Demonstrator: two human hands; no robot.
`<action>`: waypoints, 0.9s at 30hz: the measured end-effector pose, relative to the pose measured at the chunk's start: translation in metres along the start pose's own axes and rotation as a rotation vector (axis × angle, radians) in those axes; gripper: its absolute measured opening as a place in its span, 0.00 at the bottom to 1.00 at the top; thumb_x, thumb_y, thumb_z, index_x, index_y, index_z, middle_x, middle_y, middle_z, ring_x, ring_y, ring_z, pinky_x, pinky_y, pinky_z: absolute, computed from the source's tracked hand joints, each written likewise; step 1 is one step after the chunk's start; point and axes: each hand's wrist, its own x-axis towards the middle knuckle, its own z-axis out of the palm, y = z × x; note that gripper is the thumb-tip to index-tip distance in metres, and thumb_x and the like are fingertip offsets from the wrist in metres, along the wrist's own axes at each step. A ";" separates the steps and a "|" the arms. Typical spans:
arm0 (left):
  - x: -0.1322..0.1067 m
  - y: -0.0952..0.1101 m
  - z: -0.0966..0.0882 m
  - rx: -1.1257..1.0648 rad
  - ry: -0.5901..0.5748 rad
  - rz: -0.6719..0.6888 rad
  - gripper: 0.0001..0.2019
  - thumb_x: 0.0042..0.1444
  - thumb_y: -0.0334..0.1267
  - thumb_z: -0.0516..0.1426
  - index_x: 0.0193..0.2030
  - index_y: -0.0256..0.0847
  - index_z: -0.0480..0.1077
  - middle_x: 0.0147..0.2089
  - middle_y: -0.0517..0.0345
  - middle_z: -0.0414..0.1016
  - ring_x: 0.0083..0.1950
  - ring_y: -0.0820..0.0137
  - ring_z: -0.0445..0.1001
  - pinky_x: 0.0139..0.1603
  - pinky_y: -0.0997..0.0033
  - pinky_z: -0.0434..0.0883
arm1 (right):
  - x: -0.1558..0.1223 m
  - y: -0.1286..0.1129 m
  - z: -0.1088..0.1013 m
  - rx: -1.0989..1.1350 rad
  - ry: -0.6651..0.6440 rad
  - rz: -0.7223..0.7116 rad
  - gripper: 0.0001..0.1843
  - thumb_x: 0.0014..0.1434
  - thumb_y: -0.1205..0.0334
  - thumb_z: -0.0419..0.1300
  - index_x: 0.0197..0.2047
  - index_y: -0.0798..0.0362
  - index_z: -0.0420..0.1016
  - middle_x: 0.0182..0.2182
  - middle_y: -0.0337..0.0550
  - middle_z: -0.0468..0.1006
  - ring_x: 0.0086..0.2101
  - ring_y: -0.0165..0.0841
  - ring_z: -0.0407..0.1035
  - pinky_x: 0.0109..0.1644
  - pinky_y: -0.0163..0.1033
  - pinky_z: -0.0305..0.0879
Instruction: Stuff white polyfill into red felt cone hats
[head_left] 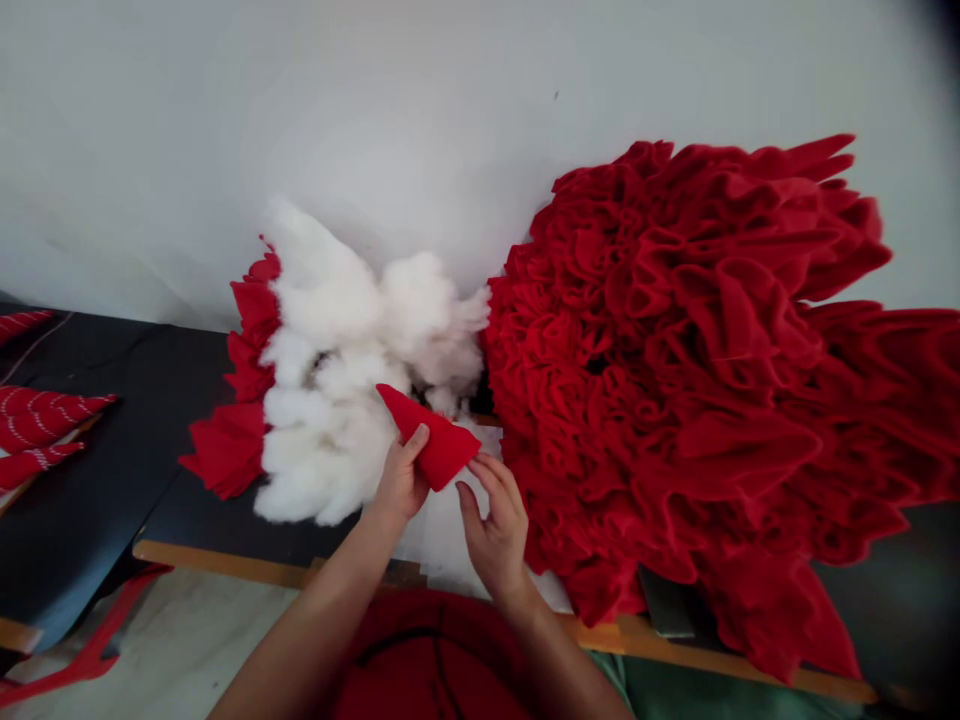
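Between your hands is one red cone, its tip pointing away to the left. Your left hand (403, 478) grips the red cone (442, 440); your right hand (496, 525) touches its wide end, thumb apart. Whether it is filled can't be told. Left of your hands: one white fluff mass (322, 420), three striped pieces (49, 415). Right: one red heap (675, 350), uncountable, seemingly plenty left.

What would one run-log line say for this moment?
left hand: holds red fabric cone | right hand: touches cone's wide end | on black table: white fluffy stuffing, red fabric pile
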 end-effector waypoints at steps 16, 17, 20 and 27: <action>-0.005 -0.004 0.002 -0.040 -0.035 -0.129 0.22 0.50 0.50 0.58 0.46 0.36 0.68 0.40 0.51 0.76 0.36 0.66 0.76 0.35 0.67 0.74 | -0.002 -0.007 0.008 -0.149 -0.083 -0.117 0.19 0.60 0.70 0.50 0.54 0.46 0.64 0.43 0.49 0.67 0.44 0.38 0.66 0.44 0.45 0.69; -0.005 -0.004 0.003 -0.051 -0.033 -0.132 0.22 0.49 0.50 0.58 0.46 0.36 0.68 0.39 0.51 0.76 0.37 0.66 0.75 0.36 0.67 0.74 | -0.002 -0.008 0.010 -0.173 -0.073 -0.151 0.19 0.60 0.71 0.50 0.54 0.47 0.64 0.45 0.49 0.67 0.44 0.38 0.66 0.44 0.45 0.69; -0.006 -0.004 0.005 -0.089 -0.001 -0.115 0.20 0.48 0.48 0.60 0.44 0.35 0.69 0.39 0.51 0.76 0.42 0.64 0.75 0.43 0.66 0.73 | -0.001 -0.008 0.012 -0.200 -0.131 -0.231 0.23 0.60 0.72 0.50 0.57 0.47 0.61 0.46 0.50 0.68 0.47 0.39 0.65 0.48 0.49 0.67; -0.010 -0.006 0.006 -0.073 0.003 -0.056 0.23 0.46 0.46 0.61 0.47 0.37 0.67 0.43 0.50 0.76 0.49 0.60 0.74 0.51 0.61 0.70 | 0.003 -0.008 0.011 -0.194 -0.300 -0.134 0.25 0.59 0.72 0.48 0.59 0.50 0.60 0.51 0.51 0.69 0.51 0.43 0.60 0.51 0.55 0.64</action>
